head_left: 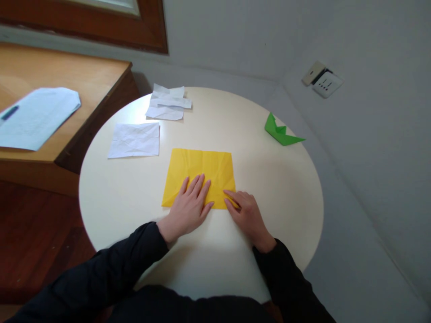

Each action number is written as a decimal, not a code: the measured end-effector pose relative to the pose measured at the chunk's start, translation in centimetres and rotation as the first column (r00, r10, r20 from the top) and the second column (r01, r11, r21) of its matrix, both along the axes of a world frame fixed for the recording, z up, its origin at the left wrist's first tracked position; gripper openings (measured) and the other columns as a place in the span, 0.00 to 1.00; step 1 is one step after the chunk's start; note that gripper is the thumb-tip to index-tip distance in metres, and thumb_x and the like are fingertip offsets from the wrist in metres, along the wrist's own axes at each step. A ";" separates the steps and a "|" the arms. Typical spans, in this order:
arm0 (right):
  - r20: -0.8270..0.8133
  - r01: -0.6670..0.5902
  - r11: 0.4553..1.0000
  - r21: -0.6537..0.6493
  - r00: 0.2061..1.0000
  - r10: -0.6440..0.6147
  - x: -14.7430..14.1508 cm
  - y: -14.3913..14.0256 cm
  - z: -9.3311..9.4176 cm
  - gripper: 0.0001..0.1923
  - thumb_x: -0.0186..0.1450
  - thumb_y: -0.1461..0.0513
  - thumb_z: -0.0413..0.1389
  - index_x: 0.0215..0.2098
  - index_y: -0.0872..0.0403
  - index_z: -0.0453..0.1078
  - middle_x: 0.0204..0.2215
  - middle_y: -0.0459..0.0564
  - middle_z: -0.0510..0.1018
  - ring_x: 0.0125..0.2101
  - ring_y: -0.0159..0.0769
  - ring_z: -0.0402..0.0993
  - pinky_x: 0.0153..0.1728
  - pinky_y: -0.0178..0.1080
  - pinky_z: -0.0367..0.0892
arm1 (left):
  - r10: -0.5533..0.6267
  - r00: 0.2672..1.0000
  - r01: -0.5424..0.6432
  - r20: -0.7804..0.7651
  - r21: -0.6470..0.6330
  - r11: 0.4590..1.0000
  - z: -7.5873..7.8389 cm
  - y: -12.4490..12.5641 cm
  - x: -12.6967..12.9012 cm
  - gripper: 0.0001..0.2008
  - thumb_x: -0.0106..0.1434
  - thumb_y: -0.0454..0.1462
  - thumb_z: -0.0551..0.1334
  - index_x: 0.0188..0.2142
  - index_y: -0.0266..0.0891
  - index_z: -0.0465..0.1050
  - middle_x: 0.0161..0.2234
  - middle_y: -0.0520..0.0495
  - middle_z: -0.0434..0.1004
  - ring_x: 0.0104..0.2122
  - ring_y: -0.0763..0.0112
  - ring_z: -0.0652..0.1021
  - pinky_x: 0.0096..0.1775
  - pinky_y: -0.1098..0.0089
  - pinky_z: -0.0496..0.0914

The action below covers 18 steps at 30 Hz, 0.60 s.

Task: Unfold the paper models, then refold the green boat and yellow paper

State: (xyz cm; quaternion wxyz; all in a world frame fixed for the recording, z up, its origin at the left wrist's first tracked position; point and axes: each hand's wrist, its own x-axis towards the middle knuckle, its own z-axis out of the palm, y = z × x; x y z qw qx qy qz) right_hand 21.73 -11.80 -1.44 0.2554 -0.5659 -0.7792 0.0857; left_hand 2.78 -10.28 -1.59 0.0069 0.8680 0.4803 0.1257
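the yellow paper [201, 172] is a creased rectangular sheet lying flat on the round cream surface [276, 188], just below the middle of the frame, its long edges running left to right and its near edge partly covered.

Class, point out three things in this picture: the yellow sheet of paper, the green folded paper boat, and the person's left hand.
yellow sheet of paper [202, 168]: head view, bare upper middle of the sheet.
green folded paper boat [280, 133]: head view, middle of its hull.
left hand [188, 207]: head view, back of the hand, pressed flat on the sheet.
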 end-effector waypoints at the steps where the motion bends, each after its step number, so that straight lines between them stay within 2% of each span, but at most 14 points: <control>1: 0.003 0.016 1.000 -0.008 1.000 -0.016 0.3 -0.1 0.0 0.13 0.65 0.62 0.48 0.44 0.54 0.71 0.30 0.51 0.78 0.32 0.40 0.71 0.34 0.42 0.62 | 0.002 1.000 -0.002 -0.003 -0.001 1.000 0.0 0.0 0.0 0.27 0.67 0.45 0.46 0.60 0.31 0.56 0.61 0.34 0.56 0.61 0.55 0.58 0.60 0.53 0.50; 7: -0.054 0.067 0.998 -0.002 0.996 -0.067 1.6 -1.4 0.3 0.13 0.65 0.65 0.48 0.46 0.54 0.70 0.28 0.50 0.74 0.31 0.39 0.69 0.35 0.43 0.65 | -0.008 1.000 0.008 -0.012 -0.021 1.000 0.0 0.3 -0.1 0.27 0.66 0.45 0.47 0.60 0.30 0.56 0.61 0.34 0.55 0.61 0.55 0.57 0.60 0.53 0.49; 10: -0.089 -0.009 0.999 0.048 0.996 0.013 1.8 -2.0 0.5 0.15 0.63 0.64 0.51 0.49 0.52 0.68 0.36 0.53 0.73 0.38 0.41 0.69 0.40 0.45 0.65 | -0.044 0.999 0.044 -0.021 -0.030 0.999 0.0 0.9 -0.6 0.28 0.67 0.45 0.47 0.60 0.30 0.55 0.62 0.34 0.54 0.61 0.55 0.56 0.60 0.52 0.49; 13: -0.044 -0.109 0.991 0.076 0.993 0.113 1.8 -2.3 0.9 0.18 0.61 0.63 0.55 0.50 0.50 0.66 0.44 0.54 0.71 0.46 0.44 0.67 0.47 0.48 0.63 | -0.130 0.991 0.128 -0.031 -0.048 0.991 0.1 1.7 -1.2 0.28 0.67 0.46 0.47 0.61 0.31 0.54 0.62 0.34 0.53 0.62 0.56 0.56 0.60 0.53 0.48; 18: 0.045 -0.154 0.982 0.110 0.988 0.150 1.6 -2.1 0.9 0.16 0.62 0.65 0.53 0.48 0.51 0.68 0.47 0.55 0.71 0.50 0.45 0.65 0.49 0.49 0.60 | -0.253 0.967 0.250 -0.030 -0.087 0.964 0.5 3.0 -1.8 0.34 0.64 0.53 0.46 0.61 0.32 0.52 0.62 0.35 0.53 0.62 0.58 0.55 0.60 0.54 0.48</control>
